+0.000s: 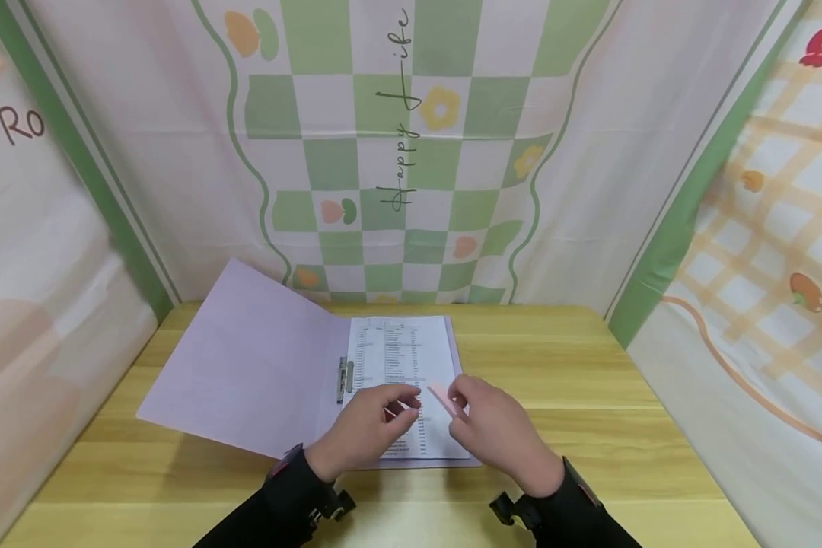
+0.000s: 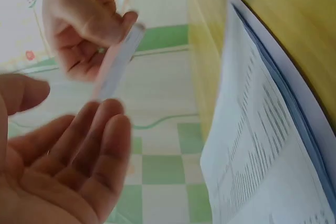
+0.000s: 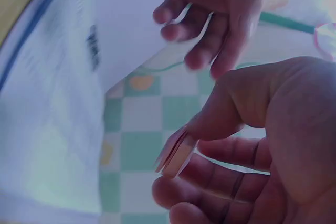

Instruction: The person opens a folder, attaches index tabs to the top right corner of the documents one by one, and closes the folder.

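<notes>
My right hand (image 1: 498, 428) pinches a small pink sticky-note pad (image 1: 444, 399) between thumb and fingers, above the printed sheets (image 1: 407, 346). In the right wrist view the pad (image 3: 177, 155) appears edge-on as a thin stack with layers slightly apart. My left hand (image 1: 368, 423) holds nothing; its fingers are loosely bent and apart, facing the pad across a small gap. Under both hands lies an open lilac folder (image 1: 246, 365), the sheets stacked on its right side. A metal clip (image 1: 345, 378) sits along the sheets' left edge.
The folder's cover is spread to the left over the wooden table (image 1: 548, 358). Patterned cloth (image 1: 438, 167) hangs behind the table and on both sides. Black wrist cameras (image 1: 336, 504) are strapped to both wrists.
</notes>
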Available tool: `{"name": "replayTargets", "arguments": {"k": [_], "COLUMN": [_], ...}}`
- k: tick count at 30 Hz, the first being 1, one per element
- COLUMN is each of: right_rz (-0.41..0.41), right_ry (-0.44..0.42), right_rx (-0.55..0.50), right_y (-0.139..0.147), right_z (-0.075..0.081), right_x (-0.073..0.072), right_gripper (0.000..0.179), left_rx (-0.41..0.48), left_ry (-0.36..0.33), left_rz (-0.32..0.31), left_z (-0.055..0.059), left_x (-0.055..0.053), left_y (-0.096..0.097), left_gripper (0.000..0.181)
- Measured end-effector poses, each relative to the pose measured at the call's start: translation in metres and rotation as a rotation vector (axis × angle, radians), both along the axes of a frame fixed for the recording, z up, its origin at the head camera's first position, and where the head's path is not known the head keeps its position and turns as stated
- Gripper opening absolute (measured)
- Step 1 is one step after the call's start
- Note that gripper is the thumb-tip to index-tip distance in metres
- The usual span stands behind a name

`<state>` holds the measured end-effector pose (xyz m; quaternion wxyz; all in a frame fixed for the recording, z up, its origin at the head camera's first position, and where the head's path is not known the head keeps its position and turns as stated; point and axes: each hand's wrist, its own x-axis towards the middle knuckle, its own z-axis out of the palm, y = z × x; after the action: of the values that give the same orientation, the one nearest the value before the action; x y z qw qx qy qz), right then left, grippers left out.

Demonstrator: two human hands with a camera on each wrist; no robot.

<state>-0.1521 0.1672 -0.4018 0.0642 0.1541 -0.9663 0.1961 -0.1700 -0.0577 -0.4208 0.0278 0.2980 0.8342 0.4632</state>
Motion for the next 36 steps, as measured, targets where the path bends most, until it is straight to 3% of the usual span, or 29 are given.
{"name": "replayTargets", "arguments": {"k": [5,10,13,20,36], "right_rz": [0.059,0.164,0.213,0.249,0.233], "right_ry": [0.066,0.179,0.247,0.302,0.299], "right_rx": [-0.101,-0.188,-0.215,-0.265,-0.304], "right_y": [-0.013,-0.022,-0.026,-0.032,-0.037], "right_z": [0.013,0.018,0.019,0.021,0.028], "right_x": [0.002,0.003,0.003,0.003,0.002], "right_gripper": [0.018,0.019,0.018,0.017,0.016], "left_rx": [0.181,0.43,0.549,0.596,0.575], "left_ry": [-0.129,-0.304,-0.362,-0.321,-0.217], "left_rz": [0.076,0.022,-0.009,-0.019,-0.047], "left_z": [0.004,0.009,0.011,0.014,0.02], "left_x": [0.0,-0.002,-0.002,0.0,0.002], "left_y": [0.001,0.002,0.001,-0.002,-0.008], "left_gripper": [0.043,0.04,0.035,0.031,0.033]}}
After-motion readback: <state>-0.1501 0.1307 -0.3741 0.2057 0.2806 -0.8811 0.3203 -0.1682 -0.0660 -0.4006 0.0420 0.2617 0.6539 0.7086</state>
